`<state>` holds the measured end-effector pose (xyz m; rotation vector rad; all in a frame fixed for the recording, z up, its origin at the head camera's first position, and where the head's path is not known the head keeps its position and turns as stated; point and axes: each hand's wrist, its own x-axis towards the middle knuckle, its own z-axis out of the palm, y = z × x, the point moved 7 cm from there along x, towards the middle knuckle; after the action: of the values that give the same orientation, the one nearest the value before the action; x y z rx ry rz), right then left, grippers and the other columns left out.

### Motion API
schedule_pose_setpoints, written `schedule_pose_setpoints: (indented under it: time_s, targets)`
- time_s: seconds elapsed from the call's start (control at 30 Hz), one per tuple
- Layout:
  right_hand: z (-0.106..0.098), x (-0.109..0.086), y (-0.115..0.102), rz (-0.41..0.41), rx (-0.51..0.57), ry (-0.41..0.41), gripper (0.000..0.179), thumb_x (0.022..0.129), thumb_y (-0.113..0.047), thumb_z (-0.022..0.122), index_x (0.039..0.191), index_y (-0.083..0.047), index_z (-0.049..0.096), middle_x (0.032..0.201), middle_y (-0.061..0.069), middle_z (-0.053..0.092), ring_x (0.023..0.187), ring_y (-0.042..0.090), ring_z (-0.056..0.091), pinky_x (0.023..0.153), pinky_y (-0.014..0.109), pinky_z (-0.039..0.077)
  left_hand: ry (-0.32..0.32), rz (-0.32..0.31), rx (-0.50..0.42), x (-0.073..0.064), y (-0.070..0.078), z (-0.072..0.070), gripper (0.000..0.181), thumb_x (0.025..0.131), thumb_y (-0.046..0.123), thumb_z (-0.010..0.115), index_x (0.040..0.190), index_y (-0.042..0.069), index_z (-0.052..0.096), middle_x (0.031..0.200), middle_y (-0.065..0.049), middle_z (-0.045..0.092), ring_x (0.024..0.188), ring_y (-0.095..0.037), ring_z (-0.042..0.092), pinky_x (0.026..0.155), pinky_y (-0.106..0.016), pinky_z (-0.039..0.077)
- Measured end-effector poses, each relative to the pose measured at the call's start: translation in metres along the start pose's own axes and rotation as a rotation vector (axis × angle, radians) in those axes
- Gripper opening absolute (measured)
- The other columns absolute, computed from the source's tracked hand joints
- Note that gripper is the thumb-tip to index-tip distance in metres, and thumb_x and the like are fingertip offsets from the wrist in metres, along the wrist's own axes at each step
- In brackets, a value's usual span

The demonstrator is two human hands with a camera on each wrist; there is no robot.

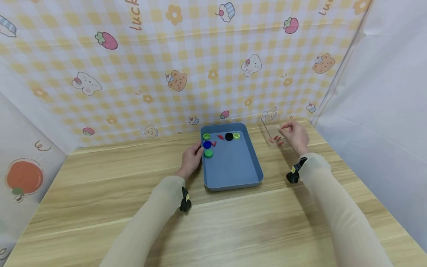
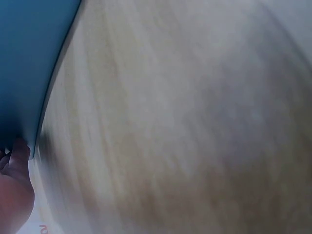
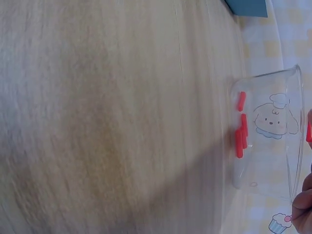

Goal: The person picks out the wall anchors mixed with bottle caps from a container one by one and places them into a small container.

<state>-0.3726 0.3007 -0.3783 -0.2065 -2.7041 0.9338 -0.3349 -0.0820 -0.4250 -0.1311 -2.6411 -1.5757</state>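
Observation:
My left hand (image 1: 191,160) grips the left wall of a blue-grey tray (image 1: 232,187) near its far end; the left wrist view shows a fingertip against the outer side of the tray (image 2: 36,58). Over a clear plastic box (image 1: 267,129) to the right, my right hand (image 1: 296,137) pinches a small red stick (image 3: 309,132). That hand (image 3: 303,207) is partly cut off by the frame edge in the right wrist view. Several more red sticks (image 3: 239,143) lie on the bottom of the transparent box (image 3: 263,183).
Bottle caps lie in the tray's far part: a blue cap (image 1: 207,144), a green cap (image 1: 208,154), a black cap (image 1: 229,137) and light green ones. Between them are red sticks (image 1: 221,137). A patterned cloth (image 1: 213,74) hangs behind the wooden table (image 1: 233,230).

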Motion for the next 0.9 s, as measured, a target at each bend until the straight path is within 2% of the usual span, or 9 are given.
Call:
schedule_pose_setpoints:
  time_s: [0.13, 0.33, 0.5, 0.67, 0.77, 0.9]
  targets:
    - [0.000, 0.000, 0.000, 0.004, 0.014, 0.018, 0.039, 0.090, -0.035, 0.062, 0.110, -0.002, 0.061, 0.083, 0.008, 0.052, 0.069, 0.019, 0.044, 0.059, 0.028, 0.032, -0.004, 0.002, 0.004, -0.001, 0.001, 0.000, 0.042, 0.099, 0.014, 0.048, 0.138, 0.000, 0.044, 0.142, -0.014, 0.045, 0.132, -0.027, 0.042, 0.109, -0.039, 0.037]
    - [0.003, 0.003, -0.015, 0.020, 0.166, 0.063, 0.034, 0.089, -0.028, 0.064, 0.109, 0.000, 0.063, 0.077, 0.002, 0.047, 0.066, 0.015, 0.041, 0.059, 0.025, 0.035, -0.004, 0.008, 0.001, -0.001, 0.001, 0.001, 0.042, 0.099, 0.014, 0.048, 0.138, -0.001, 0.044, 0.141, -0.015, 0.045, 0.132, -0.028, 0.042, 0.108, -0.040, 0.037]
    - [0.012, 0.009, -0.044, 0.042, 0.334, 0.053, 0.035, 0.089, -0.031, 0.064, 0.109, -0.002, 0.064, 0.075, -0.005, 0.048, 0.060, 0.007, 0.042, 0.053, 0.020, 0.037, 0.004, 0.009, 0.000, 0.000, 0.001, 0.000, 0.042, 0.099, 0.014, 0.048, 0.138, -0.001, 0.045, 0.141, -0.014, 0.046, 0.132, -0.027, 0.042, 0.108, -0.039, 0.038]
    - [0.030, 0.015, -0.081, 0.031, 0.514, 0.024, 0.032, 0.089, -0.024, 0.065, 0.110, 0.000, 0.063, 0.074, -0.006, 0.046, 0.061, 0.004, 0.041, 0.053, 0.017, 0.036, 0.001, 0.020, 0.001, 0.000, 0.001, 0.000, 0.041, 0.098, 0.012, 0.049, 0.137, -0.002, 0.045, 0.140, -0.015, 0.046, 0.131, -0.028, 0.043, 0.107, -0.040, 0.038]
    - [0.044, 0.015, -0.100, 0.020, 0.596, -0.010, 0.030, 0.089, -0.020, 0.065, 0.110, 0.002, 0.062, 0.075, -0.007, 0.048, 0.064, 0.004, 0.043, 0.054, 0.016, 0.036, 0.001, 0.023, 0.002, 0.000, 0.001, 0.000, 0.041, 0.098, 0.012, 0.049, 0.137, -0.002, 0.045, 0.140, -0.016, 0.046, 0.131, -0.028, 0.043, 0.107, -0.040, 0.038]
    - [0.065, 0.011, -0.118, -0.006, 0.646, -0.070, 0.028, 0.090, -0.016, 0.064, 0.109, 0.004, 0.062, 0.076, -0.005, 0.049, 0.067, 0.006, 0.044, 0.055, 0.015, 0.038, -0.002, 0.010, 0.002, 0.000, 0.000, 0.001, 0.042, 0.098, 0.013, 0.049, 0.138, 0.000, 0.044, 0.141, -0.015, 0.046, 0.132, -0.027, 0.042, 0.108, -0.039, 0.038]
